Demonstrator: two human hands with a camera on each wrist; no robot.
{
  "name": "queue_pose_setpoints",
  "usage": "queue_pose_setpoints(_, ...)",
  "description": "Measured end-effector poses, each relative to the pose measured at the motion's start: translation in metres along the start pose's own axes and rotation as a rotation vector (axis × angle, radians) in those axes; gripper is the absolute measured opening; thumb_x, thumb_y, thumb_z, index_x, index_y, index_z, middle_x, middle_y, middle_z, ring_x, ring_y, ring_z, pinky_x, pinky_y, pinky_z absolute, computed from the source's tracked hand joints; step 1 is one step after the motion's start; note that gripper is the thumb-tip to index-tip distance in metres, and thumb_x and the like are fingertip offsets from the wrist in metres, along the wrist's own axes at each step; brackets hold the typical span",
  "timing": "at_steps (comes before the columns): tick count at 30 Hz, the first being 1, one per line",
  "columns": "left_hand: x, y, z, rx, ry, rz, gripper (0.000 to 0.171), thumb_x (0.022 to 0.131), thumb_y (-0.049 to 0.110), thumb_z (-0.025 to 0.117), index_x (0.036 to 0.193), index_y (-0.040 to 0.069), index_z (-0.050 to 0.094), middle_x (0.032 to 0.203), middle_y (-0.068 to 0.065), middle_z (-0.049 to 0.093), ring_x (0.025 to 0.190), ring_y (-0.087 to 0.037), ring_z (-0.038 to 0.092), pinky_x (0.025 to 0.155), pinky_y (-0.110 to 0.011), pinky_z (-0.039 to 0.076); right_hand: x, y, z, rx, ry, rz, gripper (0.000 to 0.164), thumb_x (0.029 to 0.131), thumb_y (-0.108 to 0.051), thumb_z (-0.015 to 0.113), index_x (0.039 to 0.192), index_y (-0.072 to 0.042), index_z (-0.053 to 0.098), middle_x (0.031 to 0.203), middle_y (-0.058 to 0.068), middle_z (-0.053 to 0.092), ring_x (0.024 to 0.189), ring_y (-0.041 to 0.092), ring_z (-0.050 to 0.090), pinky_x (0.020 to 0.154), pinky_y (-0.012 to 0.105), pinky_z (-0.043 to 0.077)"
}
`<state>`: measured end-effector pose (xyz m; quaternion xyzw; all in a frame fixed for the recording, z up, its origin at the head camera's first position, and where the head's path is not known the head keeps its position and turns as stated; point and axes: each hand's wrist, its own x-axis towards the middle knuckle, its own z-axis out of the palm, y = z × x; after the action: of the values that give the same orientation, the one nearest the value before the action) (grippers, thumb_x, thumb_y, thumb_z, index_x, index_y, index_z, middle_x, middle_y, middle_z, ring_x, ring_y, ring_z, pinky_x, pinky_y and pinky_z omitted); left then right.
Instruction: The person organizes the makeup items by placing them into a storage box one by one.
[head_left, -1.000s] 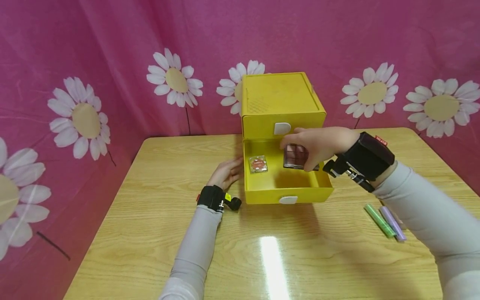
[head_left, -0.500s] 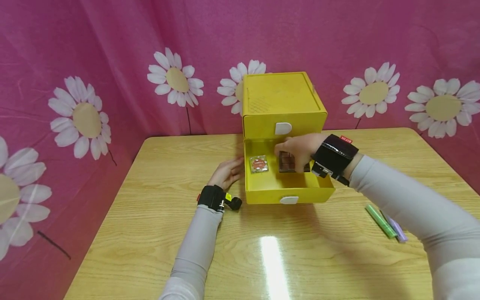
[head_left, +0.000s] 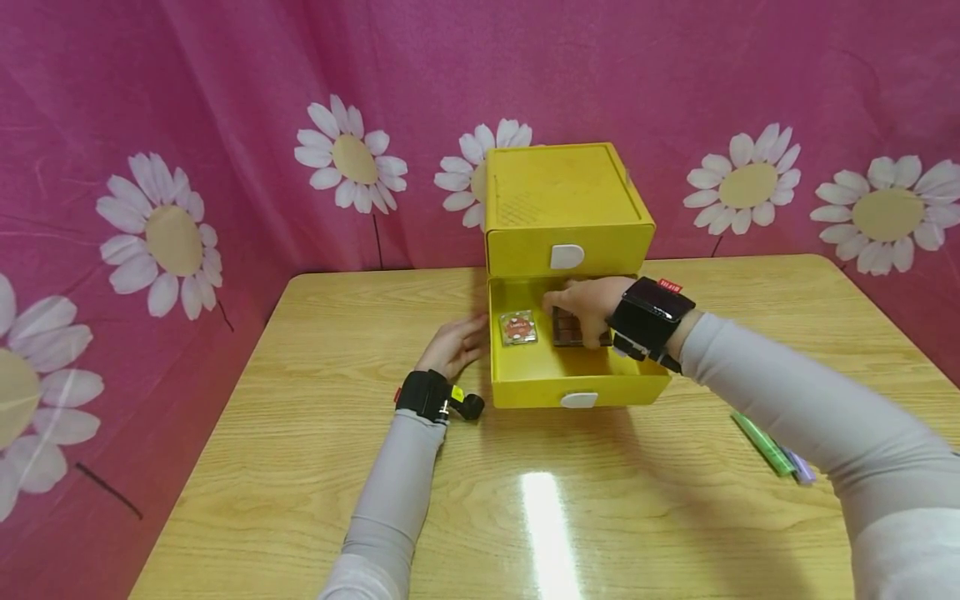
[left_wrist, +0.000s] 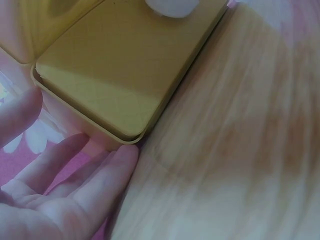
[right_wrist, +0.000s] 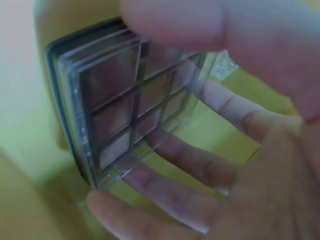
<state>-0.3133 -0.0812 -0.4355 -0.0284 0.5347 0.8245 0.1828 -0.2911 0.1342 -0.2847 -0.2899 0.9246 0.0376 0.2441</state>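
Observation:
A yellow two-drawer box (head_left: 562, 187) stands at the back of the table, its lower drawer (head_left: 525, 393) pulled out. My right hand (head_left: 600, 302) reaches into that drawer and grips a square eyeshadow palette (head_left: 567, 329) by its edges. In the right wrist view the palette (right_wrist: 135, 107) shows a clear lid, a dark base and several pans, with the thumb on one edge and fingers along the opposite one. A small clear square case with a red floral face (head_left: 518, 327) lies in the drawer's left part. My left hand (head_left: 452, 346) touches the box's left side, fingers (left_wrist: 102, 182) extended.
A green marker-like stick (head_left: 763, 444) and a purple one (head_left: 801, 468) lie on the wooden table (head_left: 315, 467) at the right, partly under the right forearm. A pink flowered curtain (head_left: 420, 67) hangs right behind the box.
My right hand has moved left and lower into the drawer with the eyeshadow palette, which now sits nearer the small case. My left hand has stayed at the box's side.

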Motion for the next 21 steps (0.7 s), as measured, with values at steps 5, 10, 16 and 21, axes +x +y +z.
queue_pose_setpoints(5,0.0,0.0,-0.001,0.004,0.013,-0.007,0.04,0.096,0.006,0.045,0.134,-0.006,0.04,0.139,-0.018,0.039,0.126,-0.031,0.039,0.103,-0.044,0.033,0.006,0.001,0.005,0.002,-0.003,0.034,0.067,0.06,0.009,0.068,0.117,-0.016,0.042,0.113,0.017,0.042,0.086,0.03,0.045,0.051,0.025,0.041)
queue_pose_setpoints(10,0.001,0.001,0.0,0.007,0.016,-0.008,0.04,0.095,0.006,0.046,0.134,-0.005,0.041,0.139,-0.017,0.04,0.125,-0.03,0.04,0.103,-0.044,0.034,0.008,0.004,0.012,0.031,0.034,0.037,0.069,0.059,0.01,0.069,0.116,-0.016,0.042,0.112,0.018,0.041,0.084,0.03,0.046,0.051,0.024,0.04)
queue_pose_setpoints(16,0.001,0.001,0.0,0.019,0.006,0.005,0.041,0.096,0.006,0.045,0.135,-0.006,0.039,0.14,-0.018,0.038,0.127,-0.031,0.038,0.103,-0.044,0.034,0.007,0.005,0.013,0.047,0.049,0.03,0.069,0.059,0.011,0.072,0.115,-0.015,0.042,0.111,0.019,0.041,0.084,0.03,0.047,0.054,0.025,0.04)
queue_pose_setpoints(21,0.001,0.0,-0.001,0.022,0.011,0.004,0.042,0.096,0.007,0.045,0.135,-0.005,0.038,0.14,-0.018,0.038,0.127,-0.03,0.037,0.104,-0.044,0.033,0.007,0.005,0.013,0.057,0.04,0.041,0.069,0.061,0.012,0.073,0.115,-0.016,0.042,0.113,0.018,0.04,0.088,0.03,0.046,0.056,0.025,0.042)
